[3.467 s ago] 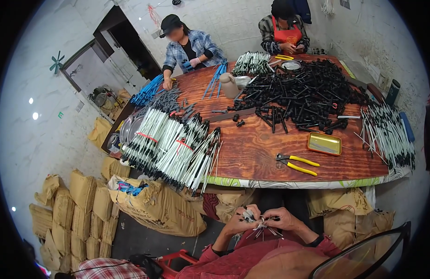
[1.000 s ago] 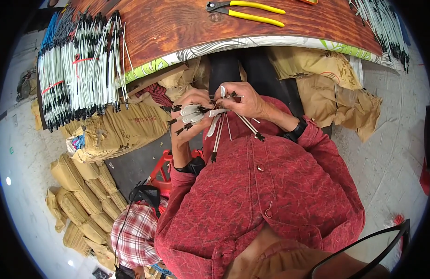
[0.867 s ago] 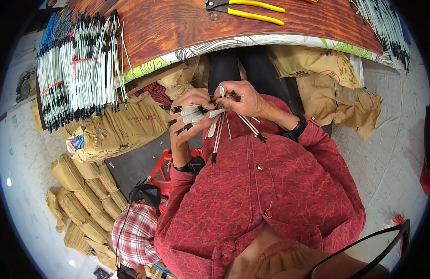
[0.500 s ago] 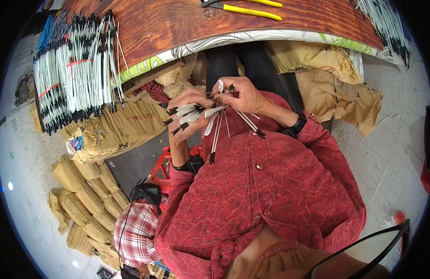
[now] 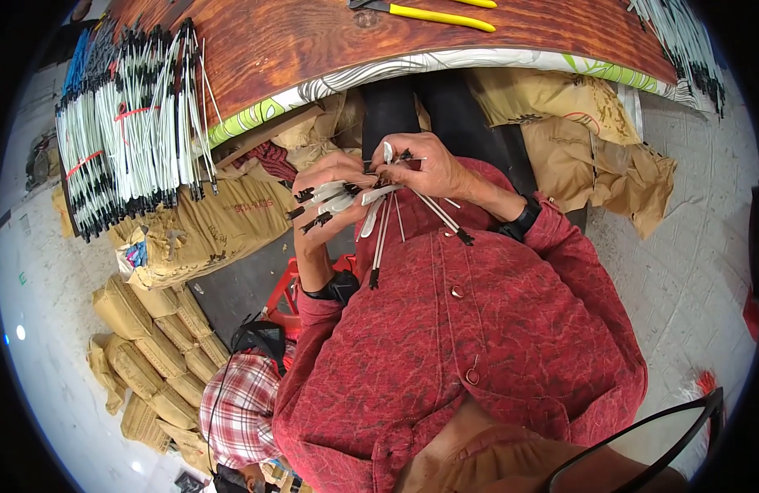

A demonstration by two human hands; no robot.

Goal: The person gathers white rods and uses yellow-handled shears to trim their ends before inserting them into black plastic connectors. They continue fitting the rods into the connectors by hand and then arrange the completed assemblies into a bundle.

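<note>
My two hands are close together in front of my lap. My left hand [image 5: 328, 182] is closed on several short white strips with black ends [image 5: 334, 197], which fan out toward the left. My right hand [image 5: 429, 168] pinches beside it, fingers bent around several thin white rods with black tips [image 5: 445, 220], which hang down and splay over my red jacket. A white leaf-shaped piece [image 5: 388, 153] sticks up between the right thumb and fingers. The fingertips overlap, so where the pieces meet is hidden.
Ahead is a wooden table [image 5: 314, 49] with yellow-handled pliers [image 5: 441, 16]. Bundles of white, black-tipped rods [image 5: 137, 123] lie at its left; another bundle [image 5: 683, 57] is at its right. Brown paper packages [image 5: 215, 226] lie below. A person in a plaid shirt [image 5: 244, 403] is at lower left.
Both hands hold almost the same position, with only a slight shift of the fingers. The whole view has moved a few pixels.
</note>
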